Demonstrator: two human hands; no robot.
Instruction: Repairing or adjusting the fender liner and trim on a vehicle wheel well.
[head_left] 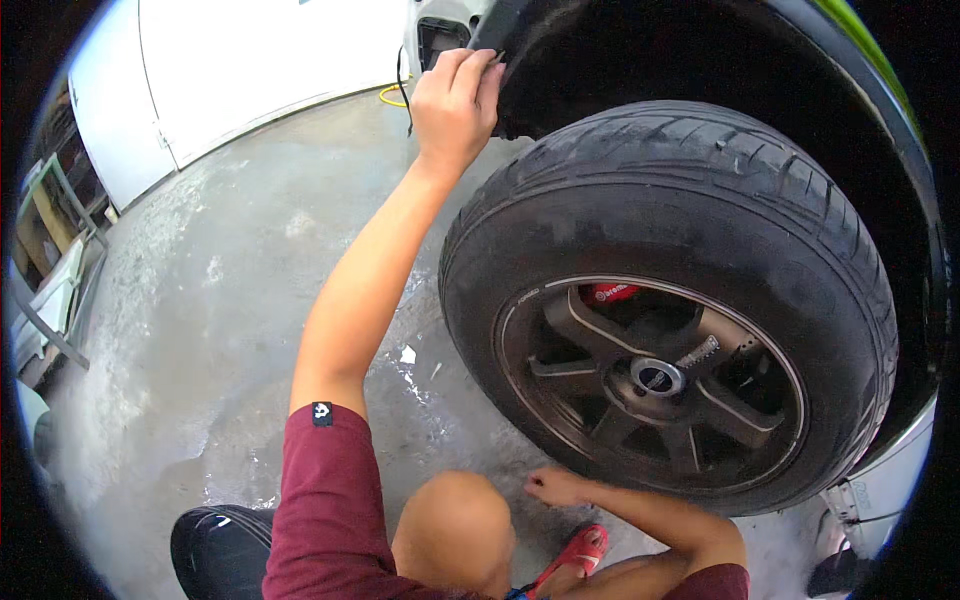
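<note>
Black wheel-arch liner is touched at its front edge by the raised left hand, whose fingers are bent and drawn together on that edge; whether some small piece is also pinched there cannot be told. Beside this hand, a pale body panel with a dark rectangular opening is seen, and a thin black cable is hung down just to its left.

Below the liner, the large tyre is set within the arch, mounted on a dark spoked alloy wheel. A red brake caliper is partly covered by the spokes, and the hub is closed by a round centre cap.

The right hand is held low, near the tyre's lower left side, with its fingers curled; whether anything is held in it cannot be told. A red sandal is worn on the foot beneath it. Grey concrete floor is spread to the left, bounded by a white door, near which a yellow hose or cord is laid.
</note>
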